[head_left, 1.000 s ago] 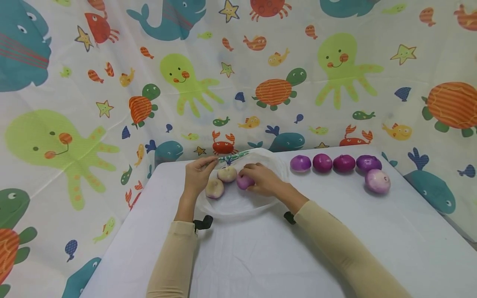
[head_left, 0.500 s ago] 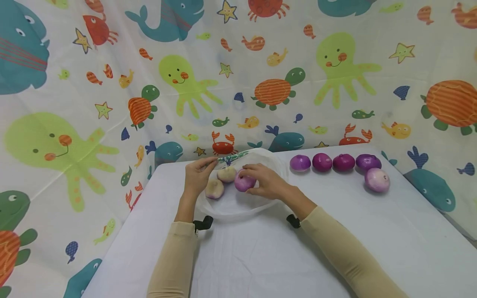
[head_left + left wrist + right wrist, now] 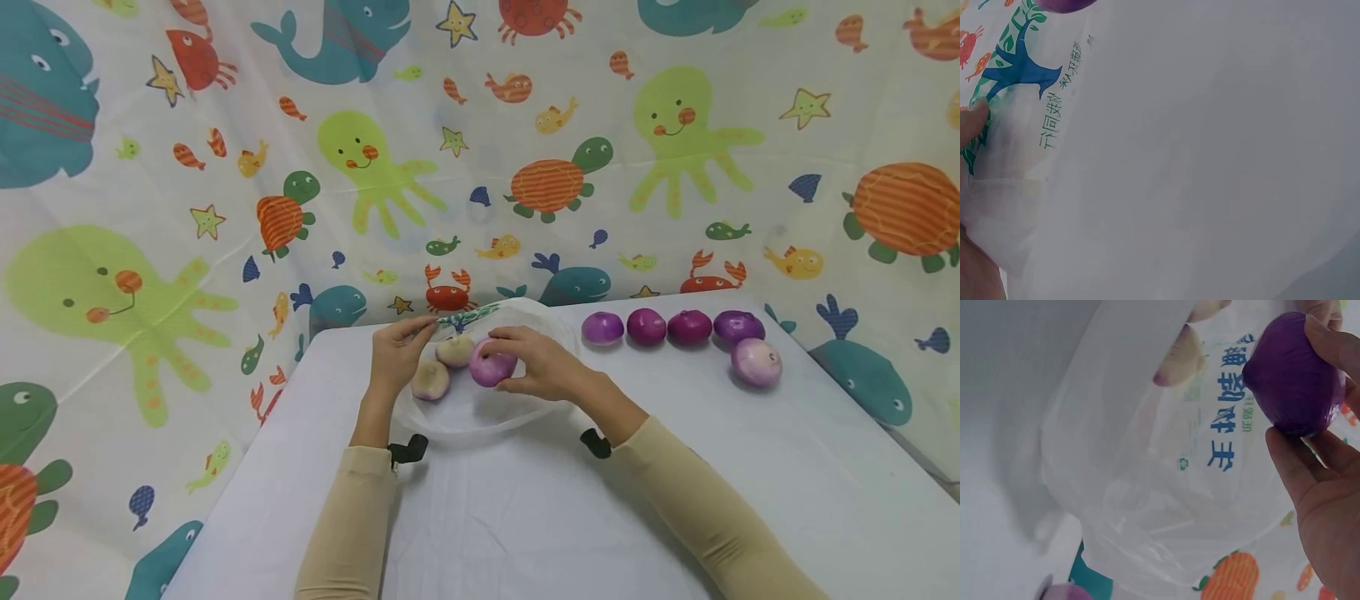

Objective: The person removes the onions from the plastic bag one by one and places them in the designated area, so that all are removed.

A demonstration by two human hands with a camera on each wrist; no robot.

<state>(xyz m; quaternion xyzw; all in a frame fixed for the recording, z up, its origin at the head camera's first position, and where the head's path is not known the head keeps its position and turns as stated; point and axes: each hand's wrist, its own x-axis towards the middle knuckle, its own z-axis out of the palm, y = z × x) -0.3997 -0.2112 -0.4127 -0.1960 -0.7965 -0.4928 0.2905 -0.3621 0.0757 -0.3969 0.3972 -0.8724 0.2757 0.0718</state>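
Note:
In the head view my left hand pinches the rim of a thin white plastic bag, its thumb showing over the green print in the left wrist view. Held between the thumb and fingers of my right hand is a purple onion, over the bag's open mouth. The right wrist view shows that onion with its pointed end outward. Two cream-coloured bulbs with purple undersides, one nearer and one farther, lie at the bag's left, close to my left hand.
At the right back of the white table stand several purple onions in a row, among them one at the row's left end. A paler onion sits in front of the row's right end. A patterned curtain hangs behind the table.
My right hand has drawn the purple onion slightly toward me and up, so more of it shows. The left hand keeps its place at the bag's rim.

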